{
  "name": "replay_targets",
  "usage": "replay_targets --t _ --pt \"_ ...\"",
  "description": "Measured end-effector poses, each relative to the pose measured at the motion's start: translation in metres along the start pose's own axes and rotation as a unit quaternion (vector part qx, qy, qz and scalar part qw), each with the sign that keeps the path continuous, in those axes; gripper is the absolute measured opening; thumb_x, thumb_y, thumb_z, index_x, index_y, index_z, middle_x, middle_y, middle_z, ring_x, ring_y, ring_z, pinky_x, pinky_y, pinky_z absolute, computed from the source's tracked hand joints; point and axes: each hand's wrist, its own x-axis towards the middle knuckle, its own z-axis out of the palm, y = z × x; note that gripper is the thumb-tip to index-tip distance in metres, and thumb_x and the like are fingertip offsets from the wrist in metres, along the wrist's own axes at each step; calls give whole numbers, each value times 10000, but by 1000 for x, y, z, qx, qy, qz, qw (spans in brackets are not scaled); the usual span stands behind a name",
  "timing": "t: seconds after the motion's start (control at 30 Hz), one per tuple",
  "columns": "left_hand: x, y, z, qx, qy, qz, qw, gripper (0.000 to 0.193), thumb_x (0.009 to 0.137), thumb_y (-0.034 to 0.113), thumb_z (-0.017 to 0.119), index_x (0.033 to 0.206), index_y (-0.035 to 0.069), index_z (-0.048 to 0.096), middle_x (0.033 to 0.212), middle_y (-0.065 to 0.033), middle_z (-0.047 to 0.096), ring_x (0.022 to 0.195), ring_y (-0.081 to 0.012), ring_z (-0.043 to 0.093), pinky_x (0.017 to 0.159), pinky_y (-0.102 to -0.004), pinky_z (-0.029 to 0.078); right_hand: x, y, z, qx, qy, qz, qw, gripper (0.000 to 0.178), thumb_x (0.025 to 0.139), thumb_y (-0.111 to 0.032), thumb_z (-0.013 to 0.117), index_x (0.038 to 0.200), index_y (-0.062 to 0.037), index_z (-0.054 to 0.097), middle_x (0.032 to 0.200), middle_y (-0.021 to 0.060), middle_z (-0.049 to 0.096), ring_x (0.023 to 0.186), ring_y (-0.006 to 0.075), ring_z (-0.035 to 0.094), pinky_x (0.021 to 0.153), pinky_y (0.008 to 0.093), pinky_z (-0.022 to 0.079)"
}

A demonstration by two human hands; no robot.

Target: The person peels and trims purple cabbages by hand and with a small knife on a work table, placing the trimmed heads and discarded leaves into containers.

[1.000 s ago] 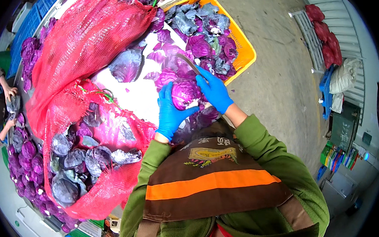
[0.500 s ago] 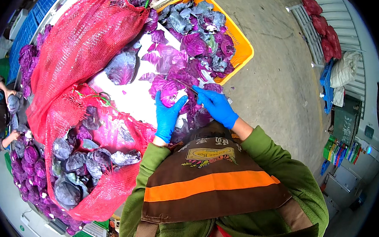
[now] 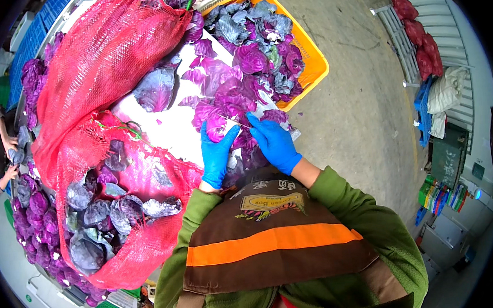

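In my blue-gloved left hand (image 3: 217, 157) is a purple cabbage (image 3: 215, 125), steadied at its near side, its pale cut stem end facing my right hand. My right hand (image 3: 276, 144), also gloved in blue, is closed on a knife; its thin blade (image 3: 235, 122) lies across the cabbage by the stem. The handle is hidden in my fingers. Loose purple leaves (image 3: 233, 96) cover the white tabletop (image 3: 171, 124) just beyond my hands. Close by on the left lies a large dark outer leaf (image 3: 156, 89).
A yellow crate (image 3: 315, 59) full of leaves stands at the far right of the table. Red mesh sacks (image 3: 102, 50) with cabbages spread over the left side. Peeled cabbages (image 3: 38, 214) are piled farther left, near a co-worker's hands (image 3: 10, 150). Concrete floor (image 3: 362, 102) lies rightward.
My right hand has shifted slightly left and nearer to me, bringing the blade over the cabbage's pale stem. My left hand stays on the cabbage. The co-worker's hands have come closer together.
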Motion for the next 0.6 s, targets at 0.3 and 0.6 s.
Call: replay_targets --t 0.3,0.6 --pt "-1 -6 2 -34 2 -3 999 785 781 120 887 1411 4 433 1215 -126 633 1053 -186 648 882 -312 570 22 -1 14 -164 14 -70 984 507 1011 -300 551 1486 -130 500 900 115 626 804 300 600 680 438 481" --pt "-1 -6 20 -89 61 14 994 816 791 100 875 1437 -4 386 1253 -145 605 1086 -208 633 919 -322 551 24 7 13 -196 49 -79 976 503 992 -304 585 1473 -172 523 840 85 608 768 275 603 653 421 483"
